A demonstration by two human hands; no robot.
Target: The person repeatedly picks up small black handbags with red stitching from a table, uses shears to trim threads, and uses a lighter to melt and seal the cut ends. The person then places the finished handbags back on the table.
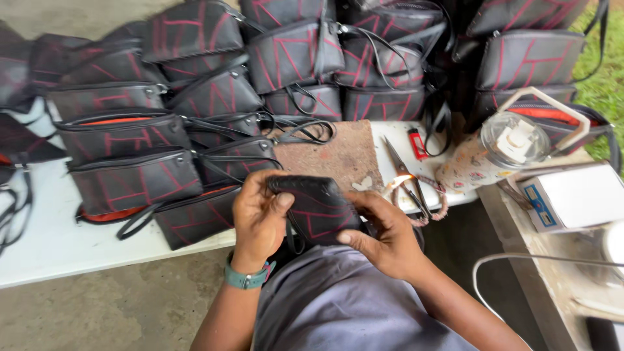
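So both hands are on one small black pouch with red stitching [318, 208], held up over the person's lap, just in front of the near edge of the white table [58, 240]. The left hand [259, 218] is wrapped around the pouch's left end, thumb pressed on the front face and fingers curled behind, so it's closed on it pretty firmly. There's a teal watch [246, 278] on that wrist. The right hand [383, 234] grips the pouch's right side, thumb along the lower edge and fingers bent over the top corner.

Just to the right of the pouch there's a small flame [398, 182], looks like it's right at the fingertips of the right hand. I honestly can't tell what it's burning from, might be a candle or lighter hidden behind the fingers.

Beyond the pouch on the table: a pair of scissors [404, 177] lying by the flame, a red lighter [418, 143] a bit further back, and a brownish mat [331, 156] directly behind the pouch. Further right of the pouch sits a clear plastic jug with a lid [500, 153] and a white box [572, 195]. Behind and left of the pouch, a big pile of matching black bags [195, 97] covers most of the table.
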